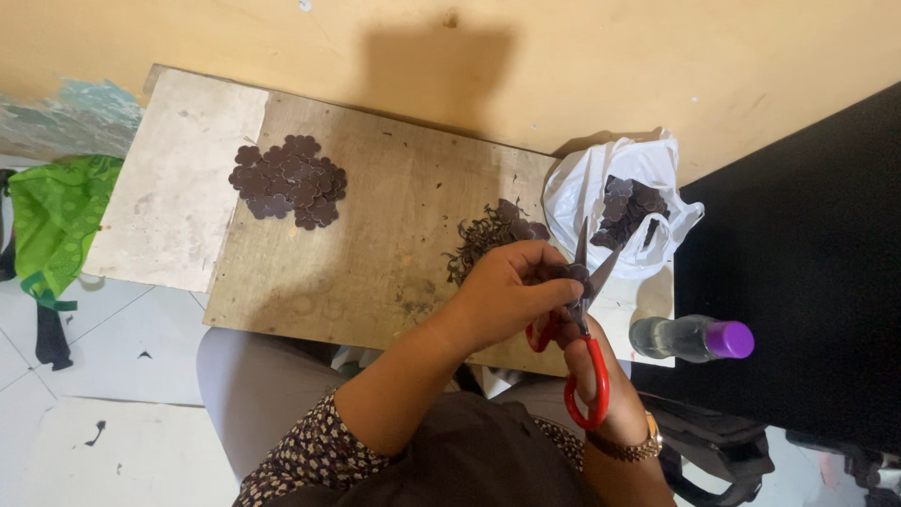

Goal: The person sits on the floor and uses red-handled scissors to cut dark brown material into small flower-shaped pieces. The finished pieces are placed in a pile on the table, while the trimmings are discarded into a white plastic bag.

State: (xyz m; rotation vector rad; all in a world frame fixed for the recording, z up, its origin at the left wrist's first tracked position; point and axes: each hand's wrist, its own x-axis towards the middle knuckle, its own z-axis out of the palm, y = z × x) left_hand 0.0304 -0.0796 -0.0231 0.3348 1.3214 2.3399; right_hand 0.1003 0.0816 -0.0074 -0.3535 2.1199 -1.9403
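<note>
Now the left hand (511, 286) pinches a dark flower-shaped piece (574, 274), the right hand (584, 361) gripping red-handled scissors (584, 319)

Person, seen from above — short sleeves of dark fabric with a small pale floral print; dark garment across the lap; gold-toned metal wristwatch (638, 449) on the right wrist; forearms bare; both hands ungloved.
</note>
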